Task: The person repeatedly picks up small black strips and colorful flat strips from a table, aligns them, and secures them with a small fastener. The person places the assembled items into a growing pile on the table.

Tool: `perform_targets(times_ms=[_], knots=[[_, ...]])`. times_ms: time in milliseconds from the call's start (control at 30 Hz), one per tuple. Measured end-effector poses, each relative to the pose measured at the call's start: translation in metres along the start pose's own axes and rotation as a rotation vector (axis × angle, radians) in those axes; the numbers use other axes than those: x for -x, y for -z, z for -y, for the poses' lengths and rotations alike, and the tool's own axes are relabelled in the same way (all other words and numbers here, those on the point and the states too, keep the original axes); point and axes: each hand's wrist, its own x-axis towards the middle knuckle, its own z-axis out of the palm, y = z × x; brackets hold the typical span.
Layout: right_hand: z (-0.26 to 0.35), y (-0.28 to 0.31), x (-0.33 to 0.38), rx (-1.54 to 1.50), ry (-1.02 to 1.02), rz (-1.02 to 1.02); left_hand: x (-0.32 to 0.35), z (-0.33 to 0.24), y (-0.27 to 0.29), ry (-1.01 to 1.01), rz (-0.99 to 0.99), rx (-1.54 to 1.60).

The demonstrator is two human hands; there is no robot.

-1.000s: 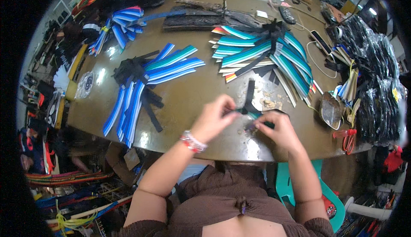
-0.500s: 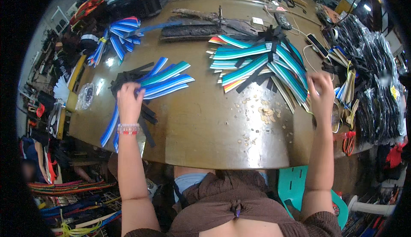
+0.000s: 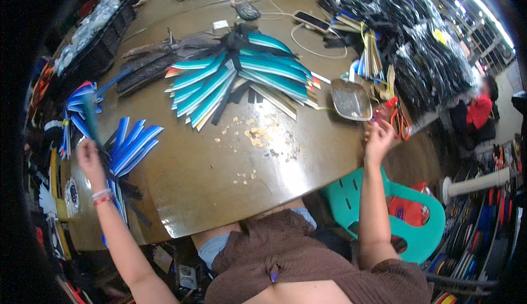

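Observation:
My left hand [image 3: 91, 162] is closed on a teal strip [image 3: 89, 116], blurred by motion, which stands up from the fingers. Beside and under this hand lies a bundle of blue-and-white striped strips [image 3: 136, 146] with black straps among them. My right hand [image 3: 379, 141] is over the table's right front edge, fingers curled together. Its fingertips meet the near end of a red object [image 3: 386, 107]; whether they grip it is unclear. Orange-handled scissors [image 3: 402, 124] lie just right of it. A large fan of teal-and-white striped strips [image 3: 206, 91] is spread mid-table, gathered at a black top.
A grey tray [image 3: 351, 99] stands near my right hand. Tan scraps [image 3: 263, 136] litter the middle. Plastic-wrapped black goods [image 3: 422, 46] are heaped at the right; a phone [image 3: 312, 21] with a cable lies behind. A green chair [image 3: 409, 216] stands by the front edge.
The view has turned to the right. My left hand has lifted a teal strip off the blue bundle. My right hand has gone from beside the teal fan to the red object near the scissors.

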Motion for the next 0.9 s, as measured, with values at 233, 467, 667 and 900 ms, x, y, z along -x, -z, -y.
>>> perform_targets(times_ms=[233,467,667,900], knots=[[-0.005,0.01,0.002,0.045,-0.065,0.018,-0.061,-0.124,0.058,-0.113,-0.109,0.803],[0.0,-0.002,0.011,-0.003,-0.137,0.096,0.056,-0.272,-0.126,-0.087,0.943,0.177],[0.051,-0.019,0.046,-0.244,-0.077,0.214,0.15,-0.259,-0.162,0.028,0.996,0.39],[0.084,-0.11,0.154,-0.571,-0.564,0.661,0.176,-0.252,-0.173,0.241,0.759,0.738]])
